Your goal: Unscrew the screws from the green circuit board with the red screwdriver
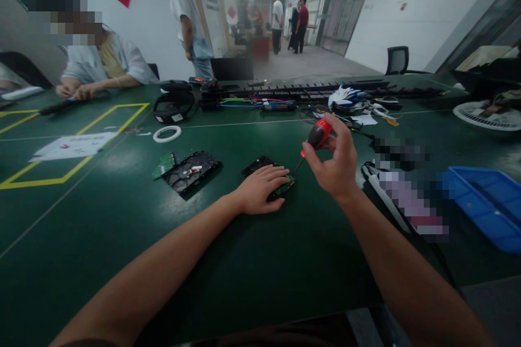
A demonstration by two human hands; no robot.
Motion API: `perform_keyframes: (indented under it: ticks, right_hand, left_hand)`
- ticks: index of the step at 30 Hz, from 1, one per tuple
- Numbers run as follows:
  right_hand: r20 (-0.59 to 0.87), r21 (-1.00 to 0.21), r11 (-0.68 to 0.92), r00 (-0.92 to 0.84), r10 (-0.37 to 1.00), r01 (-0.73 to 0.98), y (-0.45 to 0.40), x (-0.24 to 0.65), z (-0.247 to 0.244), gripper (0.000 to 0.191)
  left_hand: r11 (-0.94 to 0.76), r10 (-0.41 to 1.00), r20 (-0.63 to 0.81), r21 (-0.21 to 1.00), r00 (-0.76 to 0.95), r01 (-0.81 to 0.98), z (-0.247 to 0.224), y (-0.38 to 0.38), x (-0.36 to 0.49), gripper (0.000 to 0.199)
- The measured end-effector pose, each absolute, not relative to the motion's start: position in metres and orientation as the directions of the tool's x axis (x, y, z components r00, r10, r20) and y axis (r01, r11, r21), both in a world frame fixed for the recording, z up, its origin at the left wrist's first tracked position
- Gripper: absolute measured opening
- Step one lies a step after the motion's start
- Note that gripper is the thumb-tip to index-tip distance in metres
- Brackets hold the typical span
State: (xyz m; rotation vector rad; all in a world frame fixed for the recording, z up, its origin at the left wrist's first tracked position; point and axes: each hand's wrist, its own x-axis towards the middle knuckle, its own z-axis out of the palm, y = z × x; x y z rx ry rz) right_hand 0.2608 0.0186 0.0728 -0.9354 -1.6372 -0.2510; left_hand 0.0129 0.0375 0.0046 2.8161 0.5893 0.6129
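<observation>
My right hand pinches the red-and-black handle of a screwdriver between thumb and fingers. The screwdriver tilts down to the left, its tip by the green circuit board on a black hard drive. Whether the tip sits in a screw is too small to tell. Lying flat across that drive is my left hand, its fingers stretched out and thumb apart, hiding much of the casing. To the left lies another black drive casing, with a small loose metal part on it and a green circuit board at its left edge.
A white ring and a black headset-like strap lie farther back. Cables and white-blue gloves are along the far side. A blue tray stands right. Another person sits at the far left.
</observation>
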Motion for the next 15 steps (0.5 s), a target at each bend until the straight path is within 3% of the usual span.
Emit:
perform_keyframes:
  ticks: [4,10,15]
  right_hand:
    - [0.902,-0.287,0.654,-0.033,0.431,0.7,0.0169,0.2609,0.0727,0.076]
    - [0.887,-0.352,0.659,0.012,0.461,0.664,0.015,0.2574,0.073,0.073]
    - [0.909,-0.305,0.626,0.025,0.415,0.718,0.0154,0.259,0.0744,0.075]
  left_hand:
    - [-0.902,0.418,0.348,0.264,0.839,0.341,0.0034,0.0389,0.0126,0.064]
    - [-0.908,0.409,0.353,0.249,0.841,0.337,0.0021,0.0398,0.0127,0.063]
    - [-0.907,0.411,0.356,0.25,0.839,0.338,0.0036,0.0391,0.0122,0.064]
